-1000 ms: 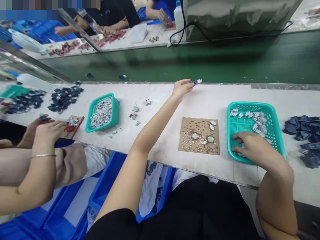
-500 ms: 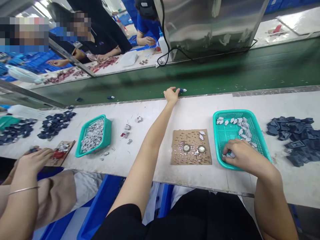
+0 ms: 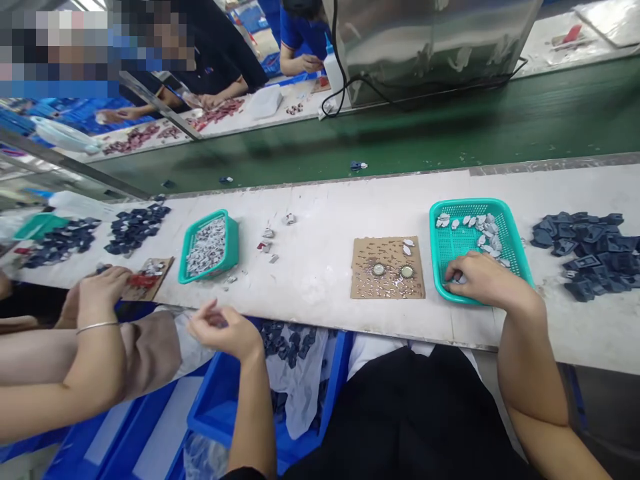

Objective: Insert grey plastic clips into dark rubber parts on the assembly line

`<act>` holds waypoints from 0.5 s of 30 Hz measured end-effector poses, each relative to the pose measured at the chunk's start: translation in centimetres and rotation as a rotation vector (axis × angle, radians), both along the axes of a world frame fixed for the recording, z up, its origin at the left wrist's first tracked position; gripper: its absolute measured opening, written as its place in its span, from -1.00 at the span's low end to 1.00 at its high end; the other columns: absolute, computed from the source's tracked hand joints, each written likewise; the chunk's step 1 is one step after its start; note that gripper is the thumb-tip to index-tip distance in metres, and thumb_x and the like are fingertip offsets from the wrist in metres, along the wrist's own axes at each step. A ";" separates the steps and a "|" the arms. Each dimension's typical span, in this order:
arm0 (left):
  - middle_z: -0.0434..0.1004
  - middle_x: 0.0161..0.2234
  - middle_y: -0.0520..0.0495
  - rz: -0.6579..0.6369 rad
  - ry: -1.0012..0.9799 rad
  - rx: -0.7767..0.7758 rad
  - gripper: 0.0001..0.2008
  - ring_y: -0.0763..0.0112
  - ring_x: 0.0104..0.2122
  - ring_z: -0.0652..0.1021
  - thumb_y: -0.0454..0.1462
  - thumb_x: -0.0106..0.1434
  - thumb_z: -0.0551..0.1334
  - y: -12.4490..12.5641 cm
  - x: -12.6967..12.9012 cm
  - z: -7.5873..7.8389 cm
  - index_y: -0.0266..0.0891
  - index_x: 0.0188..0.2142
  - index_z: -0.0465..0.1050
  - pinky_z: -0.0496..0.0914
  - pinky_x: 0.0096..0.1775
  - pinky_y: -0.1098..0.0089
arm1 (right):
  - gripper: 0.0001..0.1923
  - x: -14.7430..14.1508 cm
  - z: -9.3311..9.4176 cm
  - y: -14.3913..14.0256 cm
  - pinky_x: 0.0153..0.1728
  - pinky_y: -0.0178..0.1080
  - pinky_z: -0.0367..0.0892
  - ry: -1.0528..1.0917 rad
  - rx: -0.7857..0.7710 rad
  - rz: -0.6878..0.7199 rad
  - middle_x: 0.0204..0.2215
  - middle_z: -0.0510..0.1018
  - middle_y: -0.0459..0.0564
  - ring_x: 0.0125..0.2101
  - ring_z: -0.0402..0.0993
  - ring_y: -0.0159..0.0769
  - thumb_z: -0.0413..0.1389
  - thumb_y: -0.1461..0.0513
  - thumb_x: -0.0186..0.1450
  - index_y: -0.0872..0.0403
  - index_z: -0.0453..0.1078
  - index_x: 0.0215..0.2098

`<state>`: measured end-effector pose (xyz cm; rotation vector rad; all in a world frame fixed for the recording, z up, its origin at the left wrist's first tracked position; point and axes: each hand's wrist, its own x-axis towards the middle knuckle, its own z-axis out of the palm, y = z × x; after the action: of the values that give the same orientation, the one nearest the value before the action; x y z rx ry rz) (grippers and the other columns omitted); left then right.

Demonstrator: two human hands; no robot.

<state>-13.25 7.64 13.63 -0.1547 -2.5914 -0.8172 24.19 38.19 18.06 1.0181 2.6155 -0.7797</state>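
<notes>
At 9 o'clock, co-worker's hands [image 3: 103, 293] on their own card. Left hand [image 3: 225, 328] has pulled back from the belt to the blue bin [image 3: 220, 400], fingers loosely curled, holding nothing I can see; assembled piece [image 3: 359, 165] now lies at 12 on the green belt [image 3: 450, 133]. One cardboard jig [image 3: 387, 268], two round discs. Right hand [image 3: 480, 280] pinches a white part in one of two teal baskets [image 3: 505, 220].

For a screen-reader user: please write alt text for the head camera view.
The right hand reaches into a teal basket of small grey parts; the left hand hovers over a blue bin below the white workbench.
</notes>
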 end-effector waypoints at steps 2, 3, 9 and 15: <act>0.47 0.09 -0.39 0.056 -0.111 -0.073 -0.58 -0.01 0.21 0.46 -0.26 0.37 0.02 -4.6 1.3 -3.4 -0.38 0.14 0.38 0.33 0.30 0.00 | -0.84 -0.2 0.3 0.1 -0.12 -0.17 0.41 0.002 -0.001 -0.024 -0.31 0.72 -0.04 -0.16 0.62 -0.09 0.21 0.16 0.29 -0.01 0.64 -0.27; 0.46 0.11 -0.46 0.049 -0.183 -0.107 -0.57 -0.07 0.27 0.43 -0.27 0.36 0.04 -6.4 2.1 -5.2 -0.44 0.13 0.39 0.29 0.34 -0.03 | -0.82 -0.3 0.6 0.2 -0.17 -0.21 0.43 0.005 0.002 -0.041 -0.29 0.72 -0.05 -0.20 0.63 -0.14 0.19 0.14 0.33 0.00 0.64 -0.25; 0.31 0.34 -0.55 0.046 -0.605 -0.307 -0.51 -0.14 0.42 0.31 -0.25 0.43 0.13 -12.2 5.5 -13.9 -0.49 0.26 0.35 0.24 0.38 -0.13 | -0.56 -1.5 2.1 1.8 0.13 -0.10 0.41 0.023 0.226 -0.228 0.17 0.60 0.21 0.15 0.55 0.00 -0.10 0.27 0.50 0.16 0.51 0.17; 0.22 0.45 -0.29 0.044 -0.763 -0.428 -0.43 0.00 0.45 0.28 -0.10 0.48 0.20 -13.6 5.6 -16.7 -0.24 0.39 0.26 0.22 0.41 -0.16 | -0.62 -4.2 1.3 4.9 0.25 0.06 0.39 -0.040 0.320 -0.244 0.21 0.53 0.30 0.23 0.48 0.01 0.04 0.23 0.53 0.19 0.44 0.24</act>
<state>-7.63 -6.00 -3.02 0.1216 -3.4474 -0.3127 19.97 43.08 19.38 1.4430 2.6673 -0.3848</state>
